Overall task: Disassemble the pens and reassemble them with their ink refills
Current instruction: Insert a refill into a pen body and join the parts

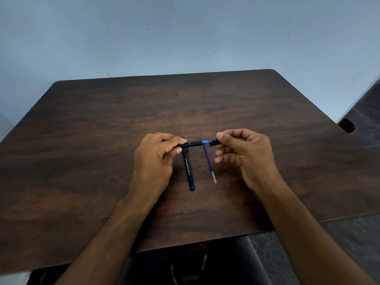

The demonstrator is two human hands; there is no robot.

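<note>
My left hand (158, 155) grips a black pen barrel (194, 144) held level above the table, its blue tip end pointing right. My right hand (244, 155) pinches a small black cap piece (214, 142) between thumb and forefinger, right at that tip; I cannot tell if they touch. Below them on the dark wooden table (102, 140) lies a second black pen (188, 169) with white lettering and a blue end, pointing toward me. A loose blue ink refill (209, 163) lies to its right, roughly parallel.
The table's near edge (185, 245) runs just past my forearms, with my dark-clothed legs below it. Another dark surface (362, 118) with a cut-out stands at the far right. A pale wall rises behind the table.
</note>
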